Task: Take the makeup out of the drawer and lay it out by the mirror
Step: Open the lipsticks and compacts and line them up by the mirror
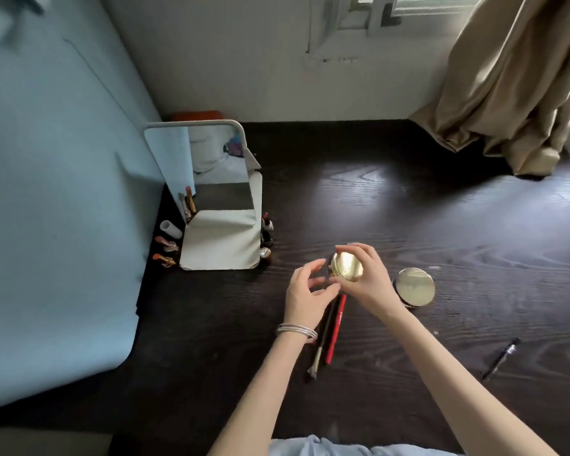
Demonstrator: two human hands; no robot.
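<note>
My right hand point(372, 278) grips a round gold compact point(347, 266) above the dark wooden table point(441, 225), to the right of the white standing mirror point(211, 179). My left hand point(310, 287) hovers just left of the compact with fingers spread and relaxed, holding nothing. A second gold compact point(414, 287) lies on the table to the right. A red pencil point(335, 329) and a thin brush point(320, 343) lie below my hands. Lipsticks point(165, 250) stand left of the mirror base, and small jars and a lipstick point(266, 233) stand at its right side.
A black pen-like stick point(500, 358) lies at the right front of the table. A beige curtain point(514, 87) drapes onto the back right corner. A light blue panel point(63, 192) borders the table on the left. A white tube point(171, 229) lies by the lipsticks.
</note>
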